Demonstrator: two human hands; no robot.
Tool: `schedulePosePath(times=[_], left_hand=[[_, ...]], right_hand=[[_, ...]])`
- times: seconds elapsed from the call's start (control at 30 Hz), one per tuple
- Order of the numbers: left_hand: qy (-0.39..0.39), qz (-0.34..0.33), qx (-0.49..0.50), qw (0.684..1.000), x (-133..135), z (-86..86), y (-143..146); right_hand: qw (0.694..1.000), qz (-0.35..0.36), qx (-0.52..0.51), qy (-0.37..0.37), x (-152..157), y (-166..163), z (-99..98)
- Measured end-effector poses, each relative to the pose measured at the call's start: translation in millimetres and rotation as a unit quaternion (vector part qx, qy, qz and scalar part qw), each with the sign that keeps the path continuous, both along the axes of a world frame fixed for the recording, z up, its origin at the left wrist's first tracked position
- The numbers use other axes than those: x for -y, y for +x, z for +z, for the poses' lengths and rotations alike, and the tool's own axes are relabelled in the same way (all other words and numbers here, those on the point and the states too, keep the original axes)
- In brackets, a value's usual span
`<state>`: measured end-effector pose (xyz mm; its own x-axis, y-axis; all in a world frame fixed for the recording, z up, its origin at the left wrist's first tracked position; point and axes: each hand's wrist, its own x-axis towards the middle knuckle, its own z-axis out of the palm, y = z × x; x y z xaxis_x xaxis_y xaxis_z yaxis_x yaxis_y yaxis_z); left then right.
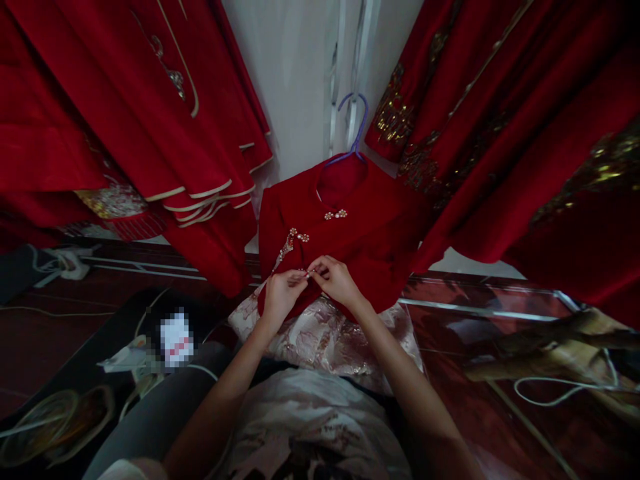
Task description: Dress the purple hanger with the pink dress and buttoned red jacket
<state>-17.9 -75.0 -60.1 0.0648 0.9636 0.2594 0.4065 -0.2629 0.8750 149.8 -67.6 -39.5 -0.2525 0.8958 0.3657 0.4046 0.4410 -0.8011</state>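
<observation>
White printed shirt (313, 407) is being worn nearest the camera, pale patterned cloth (345, 337) showing just beyond it. Above that cloth, the lower front of a red garment (370, 230) is being worked on, a purple hanger (361, 127) being held in its neck. Beadwork (309, 274) at the front is apparently being pinched by both hands, left (283, 293) and right (336, 281), fingertips nearly meeting; any thread cannot be made out. Trim handling is judged to be under way; steady left-hand support and fine right-hand adjustment are seemingly being called for next.
</observation>
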Motion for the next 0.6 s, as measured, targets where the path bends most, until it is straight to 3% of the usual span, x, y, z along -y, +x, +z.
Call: schedulePosePath(times=[0.13, 0.27, 0.37, 0.5, 0.6], left_hand=[[0.011, -0.021, -0.02, 1.0, 2.5, 14.5, -4.7], [0.067, 0.04, -0.079, 0.994, 5.9, 32.5, -12.8], [0.115, 0.053, -0.126, 0.984, 6.3, 37.7, -16.3], [0.141, -0.023, -0.189, 0.971, 3.6, 31.4, -14.5], [0.153, -0.058, -0.236, 0.958, 1.6, 26.0, -12.5]], right_hand=[[0.999, -0.016, 0.029, 0.022, 2.5, 6.6, 14.1], [0.998, -0.053, 0.014, 0.041, 10.5, 25.2, 44.5], [0.999, -0.048, 0.003, 0.003, 16.5, 38.4, 57.7], [0.993, 0.033, 0.075, -0.083, 17.8, 40.2, 46.8], [0.99, 0.044, 0.105, -0.088, 14.2, 29.9, 30.1]])
